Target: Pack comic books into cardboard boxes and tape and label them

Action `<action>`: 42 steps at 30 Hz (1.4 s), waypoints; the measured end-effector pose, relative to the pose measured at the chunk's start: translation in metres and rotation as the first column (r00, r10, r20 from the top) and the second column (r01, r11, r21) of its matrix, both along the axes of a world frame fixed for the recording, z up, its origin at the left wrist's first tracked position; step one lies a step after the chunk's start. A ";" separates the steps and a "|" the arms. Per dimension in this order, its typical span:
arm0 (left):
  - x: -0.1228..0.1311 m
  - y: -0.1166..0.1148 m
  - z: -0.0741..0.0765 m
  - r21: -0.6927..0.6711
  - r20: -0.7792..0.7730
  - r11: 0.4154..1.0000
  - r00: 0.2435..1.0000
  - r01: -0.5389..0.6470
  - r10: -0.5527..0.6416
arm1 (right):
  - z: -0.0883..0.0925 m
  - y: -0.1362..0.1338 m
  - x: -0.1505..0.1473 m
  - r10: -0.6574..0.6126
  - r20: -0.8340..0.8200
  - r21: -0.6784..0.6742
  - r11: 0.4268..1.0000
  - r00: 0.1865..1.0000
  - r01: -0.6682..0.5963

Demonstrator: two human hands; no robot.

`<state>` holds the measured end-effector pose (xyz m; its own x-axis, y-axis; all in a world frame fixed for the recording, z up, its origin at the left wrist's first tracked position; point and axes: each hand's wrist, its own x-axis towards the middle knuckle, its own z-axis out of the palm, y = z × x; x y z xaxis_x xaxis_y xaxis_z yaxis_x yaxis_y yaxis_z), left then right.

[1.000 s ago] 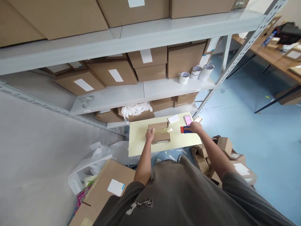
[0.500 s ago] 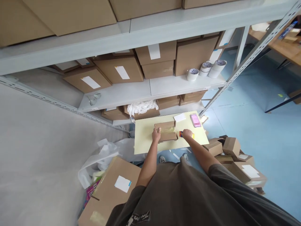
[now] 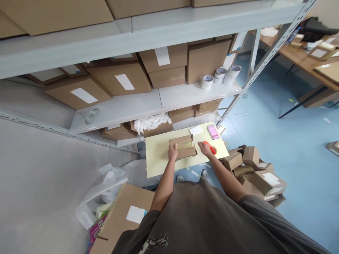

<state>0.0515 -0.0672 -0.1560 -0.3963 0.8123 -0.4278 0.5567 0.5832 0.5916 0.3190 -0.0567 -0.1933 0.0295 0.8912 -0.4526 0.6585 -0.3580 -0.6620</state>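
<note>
My left hand (image 3: 172, 153) grips the left end of a small brown cardboard box (image 3: 182, 152), its thumb on top. Clear yellowish tape (image 3: 185, 145) runs along the top of the box, which lies on a pale yellow tabletop (image 3: 156, 162). Just right of the box, and apart from it, is my right hand (image 3: 204, 148). It holds a red tape dispenser (image 3: 211, 148) that slants across its outer side, the tape roll toward the wrist; the fingers point at the box and are partly hidden.
Behind the table, a white paper (image 3: 196, 130) and a pink blurred item (image 3: 213, 132) lie along its far edge. A grey shelf rack (image 3: 180, 94) with cartons and white tape rolls (image 3: 207, 82) rises ahead. Cartons (image 3: 267, 178) pile up at right; a large carton (image 3: 132, 197) stands at left.
The tape dispenser has turned in my right hand, showing its red side and roll to the right. My left hand stays on the box. The view has shifted to the right.
</note>
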 end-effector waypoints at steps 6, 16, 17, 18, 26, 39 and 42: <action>-0.002 0.002 -0.002 -0.023 0.008 1.000 1.000 0.011 -0.011 | 0.035 -0.010 -0.052 -0.142 -0.486 -0.258 0.966 0.862 0.013; -0.021 0.000 -0.007 0.118 0.141 0.993 0.990 0.015 -0.032 | 0.057 -0.016 -0.063 -0.275 -0.573 -0.299 0.947 0.772 0.116; -0.025 -0.002 -0.008 0.146 0.163 0.989 0.986 0.013 -0.037 | 0.057 -0.018 -0.067 -0.285 -0.570 -0.283 0.949 0.771 0.141; -0.029 -0.005 -0.009 0.176 0.186 0.984 0.982 0.006 -0.039 | 0.056 -0.019 -0.072 -0.287 -0.574 -0.261 0.952 0.767 0.161; -0.047 -0.018 -0.022 0.418 0.464 0.897 0.882 -0.142 -0.077 | 0.048 -0.013 -0.100 -0.220 -0.661 -0.068 0.970 0.717 0.235; -0.042 -0.054 -0.058 0.140 0.398 0.990 0.917 -0.035 -0.024 | -0.015 -0.024 -0.104 -0.215 -0.328 -0.019 0.975 0.920 0.221; -0.045 -0.050 -0.052 0.101 0.234 0.995 0.972 -0.007 -0.017 | -0.017 -0.019 -0.096 -0.243 -0.253 0.001 0.968 0.937 0.251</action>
